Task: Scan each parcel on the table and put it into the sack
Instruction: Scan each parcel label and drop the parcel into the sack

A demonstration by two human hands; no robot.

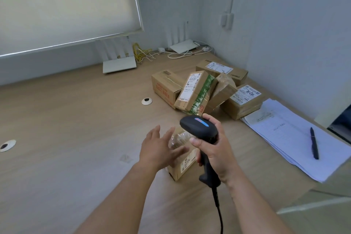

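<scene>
My right hand (212, 150) grips a black barcode scanner (201, 129) by its handle, head pointing left and down, cable trailing toward me. Under it a small taped cardboard parcel (183, 165) lies on the wooden table (76, 119). My left hand (159, 144) hovers open over the parcel's left side, fingers spread; I cannot tell whether it touches. Several more cardboard parcels are piled at the back right: one with green tape (195, 91), one behind it (165, 83), one by the wall (222, 70) and one with a white label (244, 100). No sack is in view.
A stack of white papers (296, 138) with a black pen (314, 142) lies at the right. Two white routers (118, 62) (182, 45) and loose cables (142, 53) sit along the back wall. Cable holes (146, 101) (7, 145) are set in the tabletop.
</scene>
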